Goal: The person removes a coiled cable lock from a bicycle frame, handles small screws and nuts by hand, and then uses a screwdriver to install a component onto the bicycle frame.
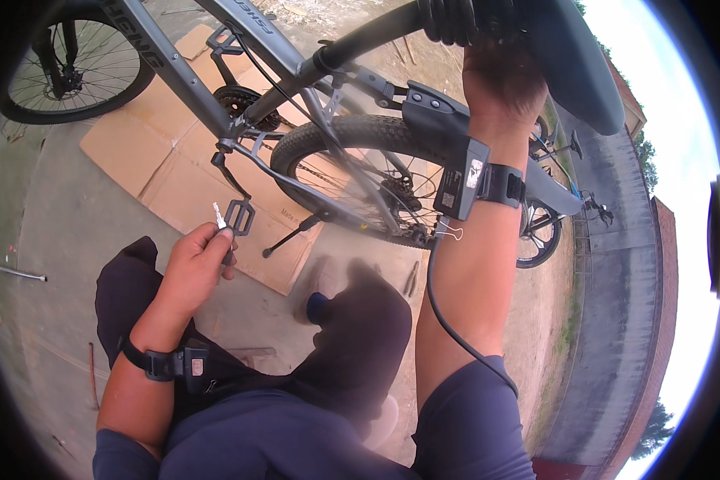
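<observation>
A small key (pixel 219 214) with a dark head is pinched between the thumb and fingers of my left hand (pixel 202 258), its metal blade pointing up. That hand is just beside a pedal (pixel 238 218) of a grey bicycle (pixel 186 80). My right arm reaches up to the bicycle's saddle (pixel 572 60). My right hand (pixel 500 84) is in shadow under the saddle, next to a black coiled cable (pixel 448 20) at the seat post (pixel 372 38). Its fingers are hidden, so whether they grip the coil does not show.
The bicycle stands over flattened cardboard (pixel 148 156), with its kickstand (pixel 292 234) down. Pliers (pixel 412 278) lie on the ground by my foot, and a thin reddish rod (pixel 93 376) at the left. Another bicycle (pixel 540 240) stands behind my right arm, near a grey wall (pixel 612 288).
</observation>
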Tool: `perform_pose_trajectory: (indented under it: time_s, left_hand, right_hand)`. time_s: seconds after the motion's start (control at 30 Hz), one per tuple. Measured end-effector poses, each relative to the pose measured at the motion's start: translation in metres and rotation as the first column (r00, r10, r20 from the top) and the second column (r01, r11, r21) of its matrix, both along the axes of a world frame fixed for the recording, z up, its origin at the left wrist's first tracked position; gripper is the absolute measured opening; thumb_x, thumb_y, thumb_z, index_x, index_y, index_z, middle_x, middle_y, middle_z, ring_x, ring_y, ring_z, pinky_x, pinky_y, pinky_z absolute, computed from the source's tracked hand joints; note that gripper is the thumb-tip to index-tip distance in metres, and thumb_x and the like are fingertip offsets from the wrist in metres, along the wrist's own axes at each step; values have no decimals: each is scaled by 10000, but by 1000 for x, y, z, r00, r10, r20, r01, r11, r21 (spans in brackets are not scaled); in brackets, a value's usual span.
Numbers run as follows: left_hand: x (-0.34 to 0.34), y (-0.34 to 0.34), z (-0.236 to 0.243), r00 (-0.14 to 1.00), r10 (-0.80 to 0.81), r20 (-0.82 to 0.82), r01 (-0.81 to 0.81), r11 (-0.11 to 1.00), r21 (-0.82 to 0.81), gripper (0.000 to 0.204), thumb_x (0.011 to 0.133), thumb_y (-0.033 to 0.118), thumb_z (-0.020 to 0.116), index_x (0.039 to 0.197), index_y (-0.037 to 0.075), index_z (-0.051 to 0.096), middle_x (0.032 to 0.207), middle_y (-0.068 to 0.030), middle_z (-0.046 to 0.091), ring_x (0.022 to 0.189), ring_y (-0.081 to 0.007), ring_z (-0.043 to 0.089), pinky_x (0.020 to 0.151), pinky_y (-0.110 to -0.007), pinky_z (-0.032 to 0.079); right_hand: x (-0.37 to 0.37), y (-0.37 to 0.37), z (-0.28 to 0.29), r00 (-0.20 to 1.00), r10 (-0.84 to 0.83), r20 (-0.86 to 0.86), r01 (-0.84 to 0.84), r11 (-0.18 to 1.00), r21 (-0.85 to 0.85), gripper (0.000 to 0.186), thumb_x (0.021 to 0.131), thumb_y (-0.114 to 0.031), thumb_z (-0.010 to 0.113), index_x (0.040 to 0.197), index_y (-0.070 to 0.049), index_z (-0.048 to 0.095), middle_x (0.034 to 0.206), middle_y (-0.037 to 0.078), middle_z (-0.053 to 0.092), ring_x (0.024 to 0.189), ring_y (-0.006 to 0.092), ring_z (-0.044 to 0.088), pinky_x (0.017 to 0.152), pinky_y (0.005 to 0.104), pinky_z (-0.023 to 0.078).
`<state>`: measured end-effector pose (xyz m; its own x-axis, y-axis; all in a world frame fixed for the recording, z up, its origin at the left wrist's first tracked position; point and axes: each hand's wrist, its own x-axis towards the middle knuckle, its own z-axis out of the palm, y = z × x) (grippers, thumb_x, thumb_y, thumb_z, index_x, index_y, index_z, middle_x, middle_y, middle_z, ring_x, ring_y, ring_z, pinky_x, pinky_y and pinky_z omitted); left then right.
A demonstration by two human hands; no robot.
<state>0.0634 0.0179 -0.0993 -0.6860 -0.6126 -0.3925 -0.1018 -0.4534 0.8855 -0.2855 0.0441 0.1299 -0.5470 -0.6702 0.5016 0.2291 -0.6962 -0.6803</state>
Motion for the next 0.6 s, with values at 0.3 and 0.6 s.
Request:
perform_pose_trajectory:
  time_s: [0.3, 0.6]
  left_hand:
    - [-9, 6, -4, 1000, -1, 29, 2, 1000, -24, 253, 987, 233, 552, 890, 6, 609, 720, -40, 586, 579, -121, 560, 554, -266, 440]
    - [-11, 2, -1, 997, -53, 55, 54, 998, -10, 221, 1001, 203, 534, 904, 12, 589, 812, -40, 587, 680, -118, 559, 582, -266, 482]
  right_hand:
    - [-2, -3, 6, 960, -150, -237, 168, 984, 57, 263, 986, -258, 591, 1199, -106, 621, 1171, 50, 670, 1059, 196, 645, 859, 357, 561]
    - [-6, 4, 8, 944, -217, -249, 244, 966, 82, 297, 979, -268, 591, 1218, -94, 614, 1196, 66, 662, 1096, 210, 630, 907, 379, 533]
